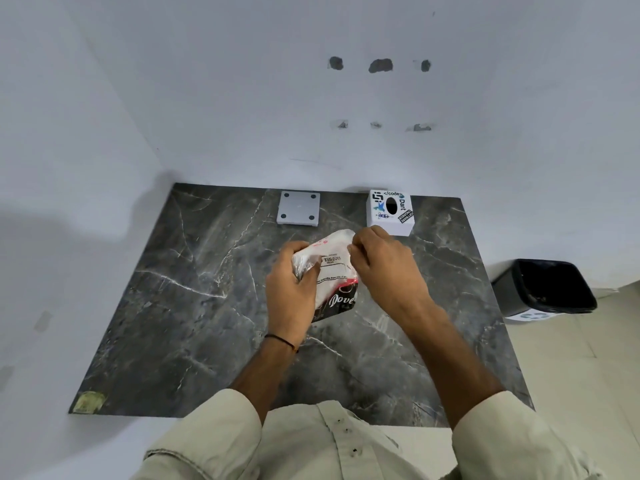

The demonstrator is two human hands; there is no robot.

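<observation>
Two hands [294, 289] [384, 268] around tissue pack [332, 268]

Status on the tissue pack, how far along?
Done: tissue pack is in both hands over the table. In hand: left hand grips its body, right hand pinches the wrapper's far end, likely to tear it; no opening visible yet. Left: probably unwrapping and filling the white sticker box, whose oval slot shows no tissue.
</observation>
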